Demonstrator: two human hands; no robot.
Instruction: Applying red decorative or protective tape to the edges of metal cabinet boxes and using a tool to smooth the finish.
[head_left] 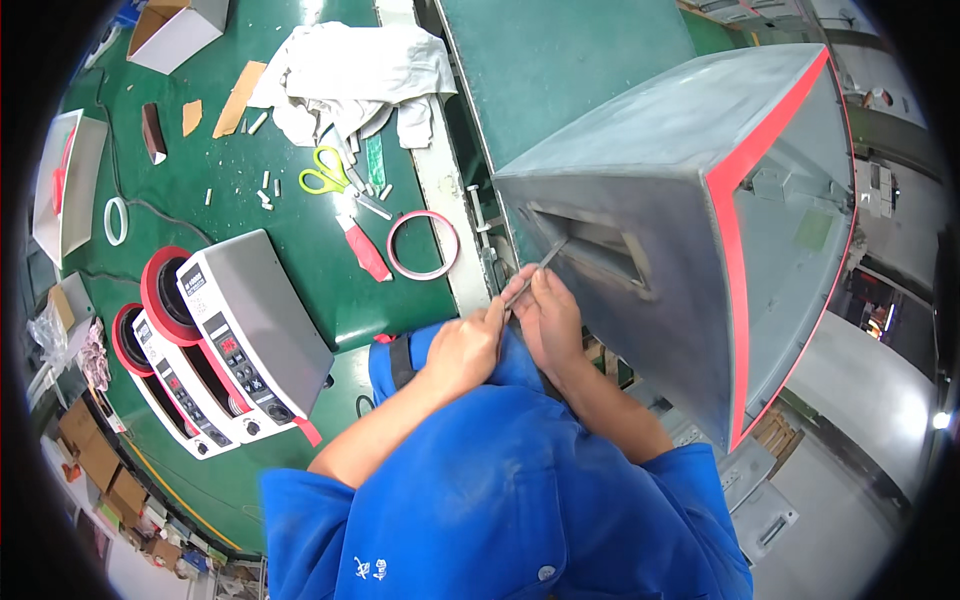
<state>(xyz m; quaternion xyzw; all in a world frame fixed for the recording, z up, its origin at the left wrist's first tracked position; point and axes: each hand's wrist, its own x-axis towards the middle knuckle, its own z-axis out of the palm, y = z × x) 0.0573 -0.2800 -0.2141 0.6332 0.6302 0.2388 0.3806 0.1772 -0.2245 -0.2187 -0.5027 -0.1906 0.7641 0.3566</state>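
Both my hands are closed around a thin, flat grey metal tool (553, 252), slim as a file. My left hand (465, 350) grips its near end, and my right hand (552, 318) pinches it further up. The tool's tip reaches the edge of a rectangular recess (600, 250) in the side wall of a large grey housing (690, 260). Whether the tip touches the wall, I cannot tell. Red tape (738, 280) runs along the housing's open rim.
On the green table (330, 240) at left stand two tape dispensers (262, 320) with red rolls. Beyond lie green-handled scissors (326, 175), a pink tape ring (452, 243), a white cloth (345, 75), cardboard scraps (240, 98) and an open box (178, 35). A metal rail edges the table.
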